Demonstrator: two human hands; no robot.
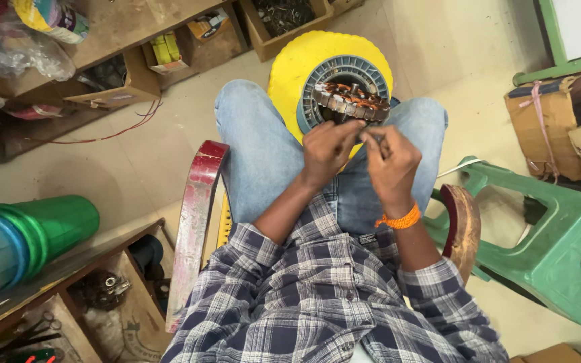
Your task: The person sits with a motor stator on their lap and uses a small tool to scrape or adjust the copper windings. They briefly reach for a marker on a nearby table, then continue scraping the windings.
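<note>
Above the knees, a wound stator (350, 101) is being steadied just ahead of both hands; left hand (327, 149) and right hand (393, 161) are being pinched shut on something thin, equally near.

The motor stator (350, 99) showed copper-orange windings in a grey-blue ring, set against a bright yellow stool (298, 67). The jeans (263, 151) were pale blue, the shirt (317, 302) a navy, grey and white plaid. An orange thread band (399, 220) circled the right wrist. The chair arms (193, 222) were worn red, the plastic chair (553, 249) nearby green.
</note>
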